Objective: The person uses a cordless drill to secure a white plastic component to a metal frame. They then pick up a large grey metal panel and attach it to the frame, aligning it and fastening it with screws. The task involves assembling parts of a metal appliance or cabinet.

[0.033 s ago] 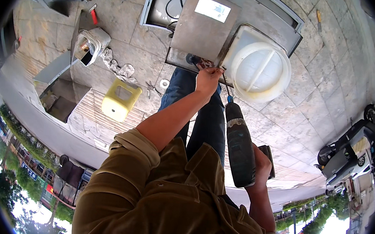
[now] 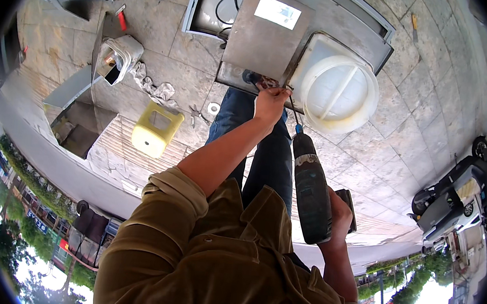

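My right hand [image 2: 340, 214] is wrapped around the handle of a dark power drill [image 2: 311, 192], whose body points away from me. Its long thin bit [image 2: 294, 110] reaches up to the fingertips of my left hand [image 2: 268, 106]. Those fingers are pinched together at the bit's tip, by the near edge of a metal cabinet; what lies between them is too small to make out. A flat grey metal panel [image 2: 265, 38] with a white label sits just beyond my left hand. Right of the bit, a round whitish plastic rim [image 2: 371, 99] with a crossbar adjoins the cabinet.
Left on the paving are a yellow stool [image 2: 150, 142], pliers [image 2: 194, 116], a tape roll [image 2: 213, 109], a rag [image 2: 159, 91], a whitish bin [image 2: 131, 49], a red-handled tool [image 2: 122, 21] and an open sheet-metal box [image 2: 69, 96]. A yellow-handled tool [image 2: 414, 28] lies far right; a scooter [image 2: 454, 193] stands right.
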The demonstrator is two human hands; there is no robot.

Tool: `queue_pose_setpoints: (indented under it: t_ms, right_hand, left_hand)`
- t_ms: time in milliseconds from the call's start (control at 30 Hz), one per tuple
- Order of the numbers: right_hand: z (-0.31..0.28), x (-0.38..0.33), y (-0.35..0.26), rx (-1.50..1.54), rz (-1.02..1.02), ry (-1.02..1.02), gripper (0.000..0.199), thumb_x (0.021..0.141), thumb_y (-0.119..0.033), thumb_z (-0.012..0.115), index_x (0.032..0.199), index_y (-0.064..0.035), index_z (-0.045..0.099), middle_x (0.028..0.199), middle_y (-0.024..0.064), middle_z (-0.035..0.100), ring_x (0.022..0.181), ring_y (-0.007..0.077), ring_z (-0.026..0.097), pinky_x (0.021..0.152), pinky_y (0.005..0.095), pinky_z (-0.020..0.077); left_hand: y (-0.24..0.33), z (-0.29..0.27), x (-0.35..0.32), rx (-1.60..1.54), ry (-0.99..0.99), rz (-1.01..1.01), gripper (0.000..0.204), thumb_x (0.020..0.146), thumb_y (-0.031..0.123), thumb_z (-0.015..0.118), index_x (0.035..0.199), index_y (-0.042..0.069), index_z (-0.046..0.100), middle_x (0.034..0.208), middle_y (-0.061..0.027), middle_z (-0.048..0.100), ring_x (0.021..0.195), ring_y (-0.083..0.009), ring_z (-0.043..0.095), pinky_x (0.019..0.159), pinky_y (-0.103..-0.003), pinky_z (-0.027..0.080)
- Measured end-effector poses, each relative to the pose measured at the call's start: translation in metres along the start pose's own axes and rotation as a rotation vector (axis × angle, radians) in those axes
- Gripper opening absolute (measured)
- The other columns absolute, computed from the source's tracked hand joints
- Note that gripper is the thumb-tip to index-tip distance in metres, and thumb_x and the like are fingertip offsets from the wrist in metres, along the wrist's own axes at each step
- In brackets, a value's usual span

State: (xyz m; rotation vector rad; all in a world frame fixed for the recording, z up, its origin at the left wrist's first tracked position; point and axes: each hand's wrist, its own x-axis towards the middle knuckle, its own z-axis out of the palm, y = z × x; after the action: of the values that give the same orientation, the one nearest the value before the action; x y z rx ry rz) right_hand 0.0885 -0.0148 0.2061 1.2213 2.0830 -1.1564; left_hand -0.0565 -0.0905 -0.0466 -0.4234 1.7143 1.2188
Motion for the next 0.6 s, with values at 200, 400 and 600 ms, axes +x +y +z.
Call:
queue_pose_setpoints:
  t_ms: [200, 400, 600]
  right_hand:
    - [-0.007, -0.001, -0.016, 0.196, 0.181, -0.031, 0.029, 0.072, -0.019, 0.066, 0.098, -0.007, 0.061, 0.075, 0.0121, 0.061, 0.07, 0.0302, 0.061, 0.061, 0.0361, 0.0466]
    - [-0.005, -0.018, 0.001, 0.195, 0.275, 0.006, 0.027, 0.075, -0.014, 0.066, 0.1, -0.0043, 0.062, 0.078, 0.0088, 0.064, 0.072, 0.0205, 0.062, 0.063, 0.0299, 0.0473]
    - [-0.006, -0.035, 0.016, 0.702, 0.326, -0.027, 0.027, 0.086, -0.002, 0.055, 0.113, 0.0037, 0.058, 0.098, 0.007, 0.064, 0.083, 0.0084, 0.059, 0.072, 0.0217, 0.0476]
  left_hand:
    - [-0.002, -0.008, 0.002, -0.014, -0.06, -0.134, 0.021, 0.089, 0.022, 0.06, 0.089, 0.002, 0.067, 0.054, 0.0059, 0.04, 0.044, -0.006, 0.035, 0.04, -0.025, 0.027]
    - [0.0, 0.008, -0.003, -0.102, 0.143, -0.126, 0.017, 0.086, 0.019, 0.063, 0.081, 0.003, 0.066, 0.055, 0.0039, 0.043, 0.04, -0.0081, 0.034, 0.038, -0.027, 0.026]
    - [-0.006, 0.024, 0.017, -0.08, 0.28, -0.125, 0.014, 0.085, 0.016, 0.065, 0.079, 0.003, 0.064, 0.055, 0.003, 0.046, 0.04, -0.0085, 0.035, 0.037, -0.027, 0.028]
